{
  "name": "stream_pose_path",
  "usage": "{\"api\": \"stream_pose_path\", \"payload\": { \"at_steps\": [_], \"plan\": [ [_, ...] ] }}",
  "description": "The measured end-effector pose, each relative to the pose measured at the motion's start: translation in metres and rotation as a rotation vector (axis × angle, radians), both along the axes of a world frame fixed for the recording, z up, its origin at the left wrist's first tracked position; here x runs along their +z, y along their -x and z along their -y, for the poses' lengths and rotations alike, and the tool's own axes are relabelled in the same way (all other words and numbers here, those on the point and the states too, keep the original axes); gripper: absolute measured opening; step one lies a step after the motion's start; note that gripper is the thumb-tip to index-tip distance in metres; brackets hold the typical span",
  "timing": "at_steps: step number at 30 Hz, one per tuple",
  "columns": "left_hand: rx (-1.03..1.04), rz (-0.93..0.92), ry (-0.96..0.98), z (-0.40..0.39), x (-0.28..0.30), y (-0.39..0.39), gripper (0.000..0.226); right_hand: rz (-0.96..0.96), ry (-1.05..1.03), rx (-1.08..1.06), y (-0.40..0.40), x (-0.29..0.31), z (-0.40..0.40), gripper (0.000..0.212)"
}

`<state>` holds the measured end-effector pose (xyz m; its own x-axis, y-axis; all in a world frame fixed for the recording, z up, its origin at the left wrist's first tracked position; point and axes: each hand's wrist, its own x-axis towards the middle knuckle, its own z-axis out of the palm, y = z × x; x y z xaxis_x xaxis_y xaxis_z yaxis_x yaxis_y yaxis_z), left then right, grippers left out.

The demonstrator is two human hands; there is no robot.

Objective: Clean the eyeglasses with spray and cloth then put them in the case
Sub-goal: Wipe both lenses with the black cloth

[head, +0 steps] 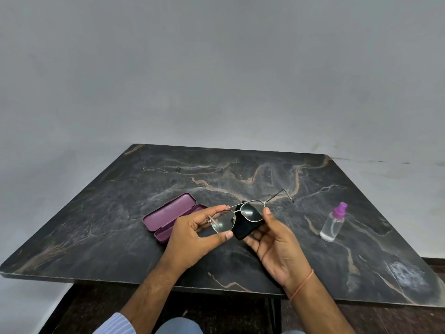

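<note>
Black microfibre cloth [248, 225] wiping thin metal-framed eyeglasses [237, 216] | left hand [192, 237] pinching rim | right hand [277, 244] gripping cloth | wipe lightly, support frame

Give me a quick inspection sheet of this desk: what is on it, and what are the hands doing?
Surface: dark marble-patterned table, lying against a grey wall.
Job's things: metal-framed eyeglasses held above the table; black cloth behind one lens; purple hard case lying open; clear spray bottle with purple nozzle standing upright, untouched.
Clutter: nothing seen.
Hands: left hand pinches the glasses' frame; right hand holds the cloth to the lens.
Cables: nothing seen.
Surroundings: plain wall, dark floor.
</note>
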<state>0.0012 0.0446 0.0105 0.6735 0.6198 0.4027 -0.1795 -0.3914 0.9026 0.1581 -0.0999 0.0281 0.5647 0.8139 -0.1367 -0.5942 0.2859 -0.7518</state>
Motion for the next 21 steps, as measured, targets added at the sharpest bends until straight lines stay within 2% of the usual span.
{"api": "stream_pose_path", "payload": {
  "at_steps": [7,10,16,21],
  "plan": [
    [0.079,-0.039,-0.113,0.0038,0.0007,0.0021,0.061,0.03,-0.003,-0.217,0.0,-0.0069,-0.0062,0.027],
    [0.106,-0.05,-0.163,0.005,0.0014,0.0027,0.06,0.071,-0.013,-0.272,0.0011,-0.0078,-0.0062,0.014],
    [0.093,-0.057,-0.189,0.0047,0.0017,0.0028,0.06,0.032,-0.055,-0.088,0.0006,-0.0006,0.002,0.021],
    [0.1,-0.06,-0.207,0.0047,0.0014,0.0025,0.061,0.002,-0.031,-0.05,0.0,0.0001,0.0022,0.034]
  ]
}}
